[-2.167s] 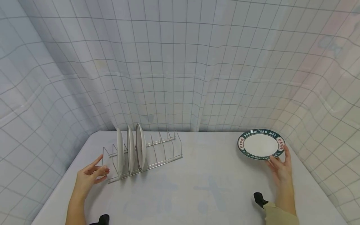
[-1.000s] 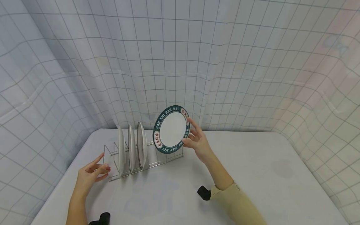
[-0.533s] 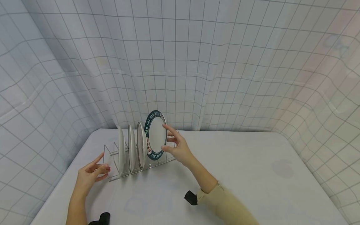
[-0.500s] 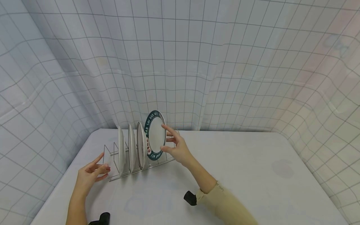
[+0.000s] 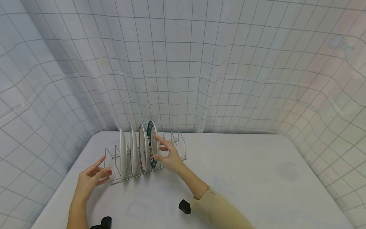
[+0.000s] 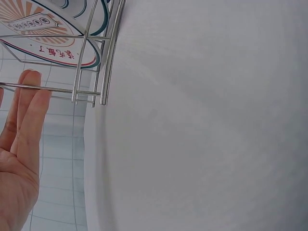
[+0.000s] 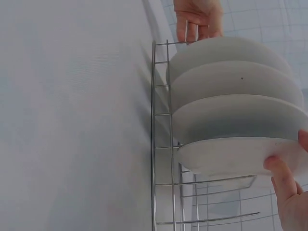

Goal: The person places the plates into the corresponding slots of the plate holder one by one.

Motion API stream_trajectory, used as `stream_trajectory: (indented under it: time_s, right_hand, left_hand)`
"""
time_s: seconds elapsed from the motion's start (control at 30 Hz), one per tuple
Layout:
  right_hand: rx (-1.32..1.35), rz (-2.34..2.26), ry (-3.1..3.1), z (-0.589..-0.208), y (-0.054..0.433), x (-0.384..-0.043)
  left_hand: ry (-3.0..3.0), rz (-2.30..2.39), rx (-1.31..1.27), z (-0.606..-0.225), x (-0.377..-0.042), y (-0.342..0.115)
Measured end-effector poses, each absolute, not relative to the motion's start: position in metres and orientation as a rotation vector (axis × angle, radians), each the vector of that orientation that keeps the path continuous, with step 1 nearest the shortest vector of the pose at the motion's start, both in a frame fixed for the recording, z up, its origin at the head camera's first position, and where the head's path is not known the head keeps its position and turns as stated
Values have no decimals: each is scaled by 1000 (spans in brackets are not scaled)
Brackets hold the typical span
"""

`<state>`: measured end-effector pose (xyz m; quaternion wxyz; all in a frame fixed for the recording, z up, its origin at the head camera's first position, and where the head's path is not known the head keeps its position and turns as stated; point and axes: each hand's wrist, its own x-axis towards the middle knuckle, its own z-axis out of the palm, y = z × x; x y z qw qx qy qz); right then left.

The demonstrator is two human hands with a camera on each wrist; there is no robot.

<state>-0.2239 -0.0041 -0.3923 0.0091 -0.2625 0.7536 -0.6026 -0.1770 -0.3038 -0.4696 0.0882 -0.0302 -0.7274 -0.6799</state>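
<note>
A wire dish rack [image 5: 183, 159] stands at the left of the white table. Three plates are upright in it: one near the left end [image 5: 123, 156], one beside it [image 5: 133, 152] and a dark-rimmed one [image 5: 145, 149]. My right hand [image 5: 171, 159] pinches a green-rimmed plate [image 5: 150, 143] by its right edge, thumb on one face. That plate stands nearly upright in the slot right of the others; in the right wrist view its white underside [image 7: 221, 156] shows. My left hand [image 5: 88, 181] touches the rack's left end, fingers [image 6: 31, 115] fairly straight against the end wire.
Thin wire dividers [image 7: 216, 182] rise to the right of the held plate. A white checked curtain [image 5: 183, 70] encloses the table [image 5: 243, 175] at the back and sides. Black wrist mounts [image 5: 184, 206] sit on both forearms.
My right hand has carried the green-rimmed plate from the table's right side to the rack, turned it upright and lowered it beside the other plates. The left hand stays at the rack's end.
</note>
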Motion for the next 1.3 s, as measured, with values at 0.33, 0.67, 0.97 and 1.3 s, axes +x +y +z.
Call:
stream_trajectory:
  time_s: [0.33,0.67,0.97,1.3]
  right_hand:
    - [-842,-1941,2368,-402,-9,-218]
    - [-909,-2033,2429,-429,2,-230]
    - [-476,-2187,3028,-468,22,-255]
    - [-297,-2188,2974,-479,23,-263]
  left_hand:
    - [-2176,-2012,-87,-469,-176,-303]
    - [-2260,-1936,-101,-468,-176,-305]
    - [-2580,-1446,-252,-449,-186,-322]
    - [-2767,-1630,-436,-447,-213,-342]
